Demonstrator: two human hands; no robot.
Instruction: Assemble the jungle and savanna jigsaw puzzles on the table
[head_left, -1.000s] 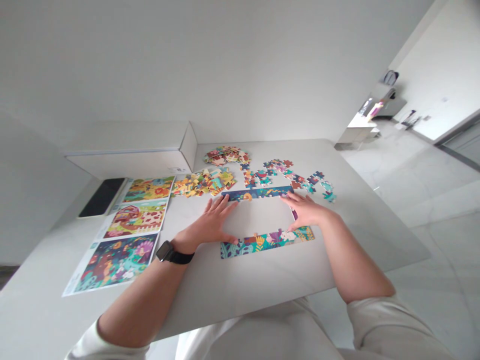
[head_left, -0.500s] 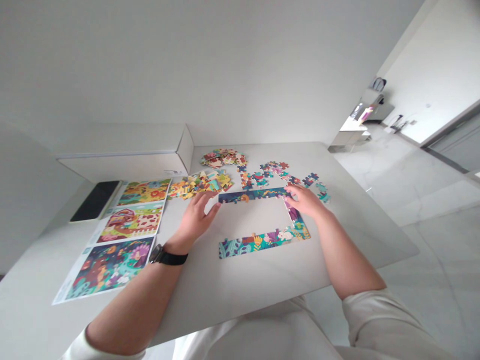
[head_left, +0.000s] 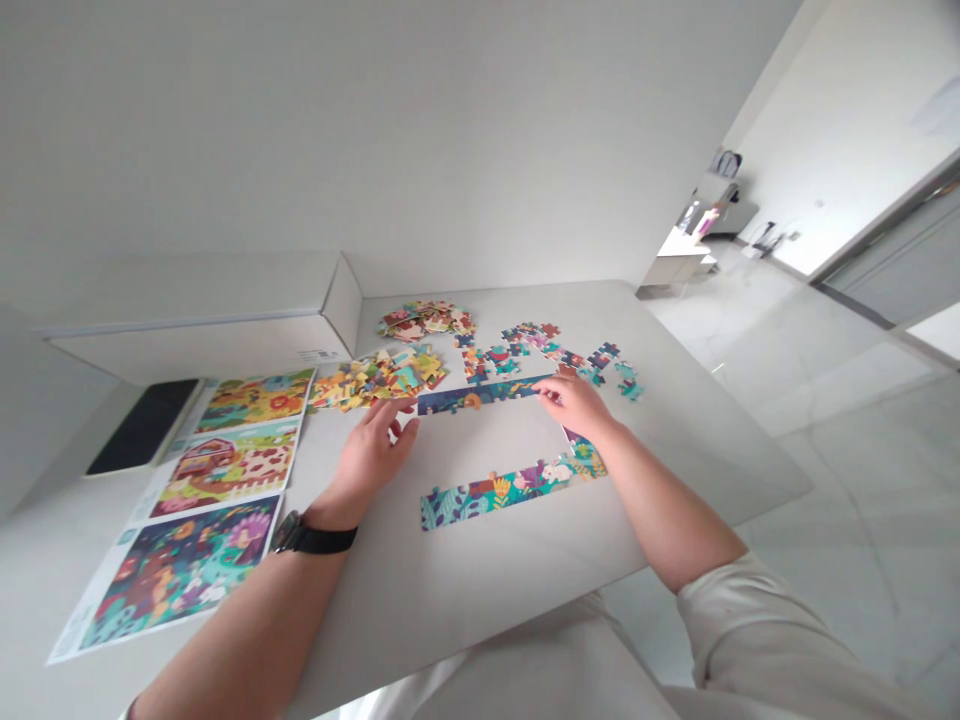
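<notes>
A partly joined jigsaw frame lies on the table, with a dark blue top strip (head_left: 480,396), a teal bottom strip (head_left: 510,488) bearing a white rabbit, and a short right side partly covered by my right arm. At the top strip's left end, my left hand (head_left: 373,450) has its fingers and thumb curved and apart, with nothing seen between them. My right hand (head_left: 576,405) rests over the top right corner. Its thumb and forefinger are slightly apart on the top strip and hide some of it.
Behind the frame lie loose dark pieces (head_left: 502,358), a yellow pile (head_left: 382,378) and a brownish pile (head_left: 426,320). A picture sheet (head_left: 232,470), a phone (head_left: 142,428) and a white box (head_left: 202,330) are at left. The table edge (head_left: 720,370) runs along the right.
My view has shifted, so the table things sit further left. My right hand has slid a little left along the top strip, its fingertips closer together. The left hand stays by the strip's left end.
</notes>
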